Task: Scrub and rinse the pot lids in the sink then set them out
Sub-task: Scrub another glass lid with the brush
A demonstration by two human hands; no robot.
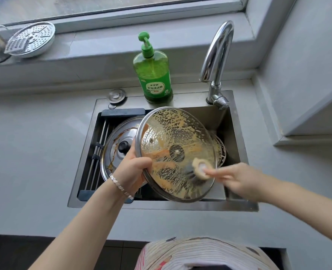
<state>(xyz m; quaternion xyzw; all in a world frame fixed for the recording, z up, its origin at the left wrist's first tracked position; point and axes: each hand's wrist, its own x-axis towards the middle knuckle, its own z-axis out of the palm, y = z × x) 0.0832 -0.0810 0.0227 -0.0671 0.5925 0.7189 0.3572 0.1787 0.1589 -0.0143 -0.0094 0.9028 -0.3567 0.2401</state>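
My left hand [131,167] grips the left rim of a large glass pot lid [173,137], tilted over the sink [237,152] with its greasy, soapy underside facing me. My right hand [237,179], blurred, holds a round scrub brush [199,169] against the lid's lower right part. A steel lid with a black knob [118,143] lies in the sink under the glass lid, streaked with brown sauce. Another lid's rim [221,151] shows behind the glass lid on the right.
A green dish soap bottle [154,71] stands on the sink's back ledge beside the chrome faucet [217,61]. A drain plug [116,96] lies at the back left. A perforated steel plate [31,39] rests on the windowsill. A grey counter [34,152] surrounds the sink.
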